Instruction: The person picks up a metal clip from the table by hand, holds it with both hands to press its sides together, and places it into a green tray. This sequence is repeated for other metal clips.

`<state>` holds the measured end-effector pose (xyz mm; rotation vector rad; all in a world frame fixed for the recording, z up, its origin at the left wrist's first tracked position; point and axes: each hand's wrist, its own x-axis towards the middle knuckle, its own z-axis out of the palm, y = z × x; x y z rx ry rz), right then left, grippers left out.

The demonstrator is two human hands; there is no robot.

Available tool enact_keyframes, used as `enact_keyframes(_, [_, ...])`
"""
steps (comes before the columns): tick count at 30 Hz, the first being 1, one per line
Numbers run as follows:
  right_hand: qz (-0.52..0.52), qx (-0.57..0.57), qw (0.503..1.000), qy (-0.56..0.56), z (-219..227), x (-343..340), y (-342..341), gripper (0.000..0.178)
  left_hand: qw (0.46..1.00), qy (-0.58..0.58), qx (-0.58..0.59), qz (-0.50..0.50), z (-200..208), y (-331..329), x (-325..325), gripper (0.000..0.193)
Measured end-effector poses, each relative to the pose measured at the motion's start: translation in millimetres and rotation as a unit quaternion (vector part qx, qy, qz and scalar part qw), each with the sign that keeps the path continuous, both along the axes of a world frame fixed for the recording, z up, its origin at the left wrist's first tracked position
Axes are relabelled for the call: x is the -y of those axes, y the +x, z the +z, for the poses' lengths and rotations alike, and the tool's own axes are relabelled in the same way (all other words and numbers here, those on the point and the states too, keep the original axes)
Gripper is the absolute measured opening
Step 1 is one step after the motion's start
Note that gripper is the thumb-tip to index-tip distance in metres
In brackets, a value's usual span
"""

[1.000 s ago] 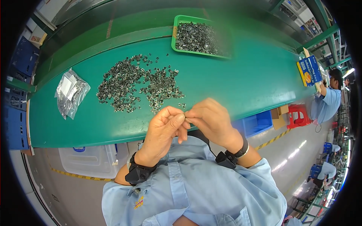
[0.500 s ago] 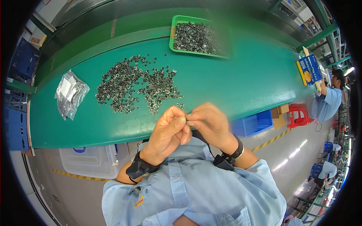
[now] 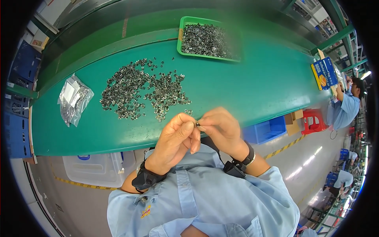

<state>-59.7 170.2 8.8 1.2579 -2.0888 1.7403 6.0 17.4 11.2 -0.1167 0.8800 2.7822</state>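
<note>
Over the table's near edge, my left hand (image 3: 173,138) and my right hand (image 3: 223,128) meet fingertip to fingertip. Pinched between them is a small dark metal part (image 3: 197,124), mostly covered by the fingers, so its exact shape cannot be made out. Just beyond my hands lie two neighbouring heaps of small shiny square-looking metal pieces, a larger left heap (image 3: 124,89) and a smaller right heap (image 3: 167,93). A few loose pieces (image 3: 188,112) rest close to my left fingertips.
A green tray (image 3: 180,41) full of similar pieces stands at the back of the green table (image 3: 237,87). A clear plastic bag (image 3: 75,100) of parts lies at left. Below are a blue bin (image 3: 266,130) and a clear lidded box (image 3: 92,170). A co-worker (image 3: 345,106) is at far right.
My hands stay nearly in place; the fingers have shifted slightly and the dark part shows more. A mark on the far green belt has moved right. The co-worker has shifted a little.
</note>
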Motion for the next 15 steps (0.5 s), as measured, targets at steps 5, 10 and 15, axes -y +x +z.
enact_keyframes(5, [0.017, 0.036, 0.999, -0.018, 2, 2, 3, 0.017, 0.997, 0.075, -0.024, -0.024, -7, 1, 1, 0.012])
enact_keyframes(10, [0.039, 0.04, 0.998, -0.006, 6, 3, 4, 0.014, 0.997, 0.072, -0.033, -0.025, -8, 4, 4, 0.011])
enact_keyframes(15, [0.067, 0.03, 0.997, -0.006, 6, 5, 3, 0.012, 0.998, 0.031, -0.035, -0.032, -4, 5, 11, 0.011])
